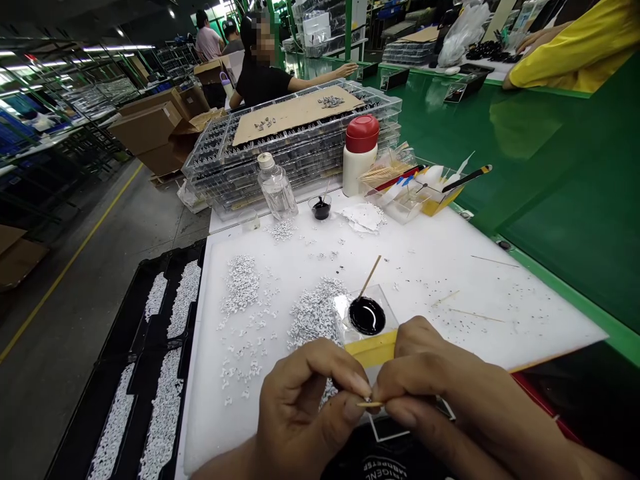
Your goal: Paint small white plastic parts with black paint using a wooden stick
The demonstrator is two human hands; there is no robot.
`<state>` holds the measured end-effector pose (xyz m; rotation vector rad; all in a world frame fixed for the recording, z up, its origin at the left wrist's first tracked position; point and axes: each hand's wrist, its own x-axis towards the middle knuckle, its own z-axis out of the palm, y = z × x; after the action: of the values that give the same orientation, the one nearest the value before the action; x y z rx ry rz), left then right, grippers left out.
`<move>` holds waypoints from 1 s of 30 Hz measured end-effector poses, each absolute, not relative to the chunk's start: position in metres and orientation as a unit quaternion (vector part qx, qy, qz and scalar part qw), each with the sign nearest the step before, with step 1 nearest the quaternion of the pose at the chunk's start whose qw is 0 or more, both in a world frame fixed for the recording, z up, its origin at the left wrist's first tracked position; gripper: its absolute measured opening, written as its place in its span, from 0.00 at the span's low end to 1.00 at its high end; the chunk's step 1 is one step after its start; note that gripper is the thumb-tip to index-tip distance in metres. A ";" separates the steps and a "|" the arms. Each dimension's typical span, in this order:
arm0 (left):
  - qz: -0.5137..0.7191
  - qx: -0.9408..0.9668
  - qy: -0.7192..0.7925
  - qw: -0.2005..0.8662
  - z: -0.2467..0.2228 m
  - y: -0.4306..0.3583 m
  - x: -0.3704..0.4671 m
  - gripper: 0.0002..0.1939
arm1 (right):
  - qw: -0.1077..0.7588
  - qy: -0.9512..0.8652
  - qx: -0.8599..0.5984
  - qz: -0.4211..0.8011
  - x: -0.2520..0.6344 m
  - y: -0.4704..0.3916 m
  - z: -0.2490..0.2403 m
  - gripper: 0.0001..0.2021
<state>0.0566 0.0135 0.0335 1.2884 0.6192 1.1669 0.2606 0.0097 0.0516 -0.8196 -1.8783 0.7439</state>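
Observation:
At the near edge of the white board, my left hand point(313, 393) and my right hand point(430, 377) meet, fingertips almost touching. A wooden toothpick point(370, 404) is pinched between the thumb and forefinger of my right hand, its tip by my left thumb. My left thumb and forefinger are pressed together on something too small and hidden to make out. Just beyond the hands, a clear square dish holds black liquid point(367, 316), with a wooden stick point(370, 275) standing in it. A heap of tiny white parts point(315, 312) lies left of the dish.
Black trays point(135, 347) of small white parts lie along the left. Behind stand a clear bottle point(277, 190), a cup of black liquid point(321, 209), a red-capped white bottle point(360, 157), a toothpick box point(400, 210) and stacked clear trays point(300, 160). Other people sit farther back.

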 end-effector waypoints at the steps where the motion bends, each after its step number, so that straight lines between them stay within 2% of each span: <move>1: 0.503 0.558 0.267 0.603 0.034 0.013 0.056 0.03 | 0.461 -0.763 -0.332 0.309 0.261 0.010 0.052 0.06; 14: 0.501 0.588 0.260 0.579 0.035 0.017 0.058 0.02 | 0.430 -0.761 -0.336 0.350 0.265 0.008 0.058 0.06; 19: 0.503 0.592 0.265 0.572 0.035 0.018 0.057 0.02 | 0.392 -0.763 -0.366 0.360 0.266 0.005 0.059 0.07; 30: 0.500 0.574 0.268 0.591 0.036 0.016 0.056 0.03 | 0.426 -0.740 -0.338 0.397 0.265 0.006 0.057 0.07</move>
<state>0.0564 0.0156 0.0363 1.3344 0.6231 1.1621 0.2653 0.0063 0.0565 -0.8449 -1.8495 0.9922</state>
